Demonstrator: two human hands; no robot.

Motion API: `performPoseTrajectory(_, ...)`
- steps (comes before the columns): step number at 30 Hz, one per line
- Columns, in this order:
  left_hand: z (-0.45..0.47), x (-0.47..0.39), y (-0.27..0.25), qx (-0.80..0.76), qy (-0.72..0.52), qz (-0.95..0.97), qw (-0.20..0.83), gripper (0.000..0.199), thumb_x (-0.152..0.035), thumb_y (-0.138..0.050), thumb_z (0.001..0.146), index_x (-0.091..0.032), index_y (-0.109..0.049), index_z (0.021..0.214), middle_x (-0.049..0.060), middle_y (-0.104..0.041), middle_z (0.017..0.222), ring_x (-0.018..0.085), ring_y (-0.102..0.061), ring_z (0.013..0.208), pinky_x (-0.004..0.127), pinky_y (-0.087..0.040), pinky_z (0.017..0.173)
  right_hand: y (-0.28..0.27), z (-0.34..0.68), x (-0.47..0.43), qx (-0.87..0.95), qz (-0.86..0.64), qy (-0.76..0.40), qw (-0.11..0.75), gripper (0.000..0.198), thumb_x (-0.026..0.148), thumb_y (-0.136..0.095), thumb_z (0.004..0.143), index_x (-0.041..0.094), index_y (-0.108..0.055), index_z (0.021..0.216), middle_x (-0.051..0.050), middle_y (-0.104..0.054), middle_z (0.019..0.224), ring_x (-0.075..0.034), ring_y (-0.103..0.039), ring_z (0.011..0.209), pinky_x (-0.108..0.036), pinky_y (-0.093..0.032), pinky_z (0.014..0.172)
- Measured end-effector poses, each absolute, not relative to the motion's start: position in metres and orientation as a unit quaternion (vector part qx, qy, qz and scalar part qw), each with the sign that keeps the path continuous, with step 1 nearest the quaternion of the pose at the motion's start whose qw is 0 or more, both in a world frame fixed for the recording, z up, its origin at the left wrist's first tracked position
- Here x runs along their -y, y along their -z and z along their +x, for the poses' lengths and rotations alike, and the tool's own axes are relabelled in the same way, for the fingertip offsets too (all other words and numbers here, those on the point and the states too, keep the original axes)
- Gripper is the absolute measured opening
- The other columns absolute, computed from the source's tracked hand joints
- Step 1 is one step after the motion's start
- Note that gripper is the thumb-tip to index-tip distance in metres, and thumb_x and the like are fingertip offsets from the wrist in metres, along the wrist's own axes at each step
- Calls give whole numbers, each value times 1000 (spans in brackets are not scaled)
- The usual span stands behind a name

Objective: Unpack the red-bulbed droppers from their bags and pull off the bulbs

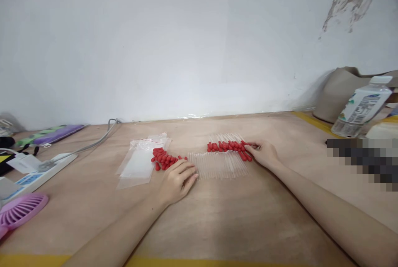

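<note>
Thin clear tubes (217,166) lie side by side in a row on the table. Across their far ends runs a line of red rubber bulbs (225,146), with more clear tubes (225,137) behind it. My right hand (264,153) is at the right end of this line, thumb and fingertips closed on a red bulb. Beside the left end of the tube row rests my left hand (178,180), fingers curled together; what they may hold is hidden. A loose pile of red bulbs (161,158) lies just beyond it, partly on clear plastic bags (137,163).
A power strip (59,161) with plugs and a grey cable (96,140) lies at left, near a pink fan (26,211) and a purple-green pouch (57,134). A bottle (362,107) and a grey-beige container (332,93) stand at right. The wall (199,43) closes the far side.
</note>
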State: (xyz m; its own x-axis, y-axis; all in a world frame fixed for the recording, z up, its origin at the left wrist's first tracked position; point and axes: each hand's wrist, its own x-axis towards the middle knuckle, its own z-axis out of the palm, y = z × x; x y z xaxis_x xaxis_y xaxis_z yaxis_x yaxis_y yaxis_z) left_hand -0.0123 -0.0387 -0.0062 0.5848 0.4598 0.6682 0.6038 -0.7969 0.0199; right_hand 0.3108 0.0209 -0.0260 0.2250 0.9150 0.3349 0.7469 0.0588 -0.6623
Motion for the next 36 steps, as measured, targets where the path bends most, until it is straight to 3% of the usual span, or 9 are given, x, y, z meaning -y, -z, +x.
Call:
performPoseTrajectory(6, -8, 38, 3, 282, 371, -879, 100, 18, -16, -53, 80, -17, -61, 96, 6, -62, 91, 18, -54, 89, 36, -47, 81, 28, 312, -19, 579, -675, -92, 447, 39, 45, -46, 77, 17, -67, 94, -5, -65, 72, -17, -56, 65, -26, -40, 56)
performPoseTrajectory(11, -8, 35, 5, 295, 375, -874, 91, 20, -17, -51, 81, -17, -59, 100, 7, -60, 92, 18, -54, 89, 35, -46, 80, 28, 300, -5, 606, -602, 3, 520, 36, 43, -48, 78, 16, -68, 90, -5, -56, 65, -18, -51, 67, -28, -40, 61)
performPoseTrajectory(21, -4, 37, 2, 301, 342, -868, 198, 42, -16, -45, 85, -19, -40, 127, 10, -50, 123, 22, -43, 117, 39, -39, 96, 20, 252, 46, 793, -371, 31, 482, 18, 25, -53, 80, 23, -65, 94, -3, -51, 73, -15, -46, 68, -32, -38, 65)
performPoseTrajectory(30, 15, 41, 3, 221, 346, -884, 225, 12, -19, -53, 83, -15, -61, 91, 7, -66, 96, 19, -60, 96, 36, -48, 88, 20, 240, 52, 826, -327, 21, 458, 18, 21, -53, 80, 24, -64, 94, -2, -54, 75, -15, -46, 72, -31, -35, 68)
performPoseTrajectory(36, 22, 39, 6, 221, 356, -880, 223, 11, -18, -51, 84, -14, -60, 89, 6, -67, 90, 16, -62, 90, 33, -50, 87, 14, 227, 56, 843, -357, 66, 397, 25, 35, -56, 78, 20, -61, 97, -6, -61, 91, -18, -51, 83, -35, -33, 76)
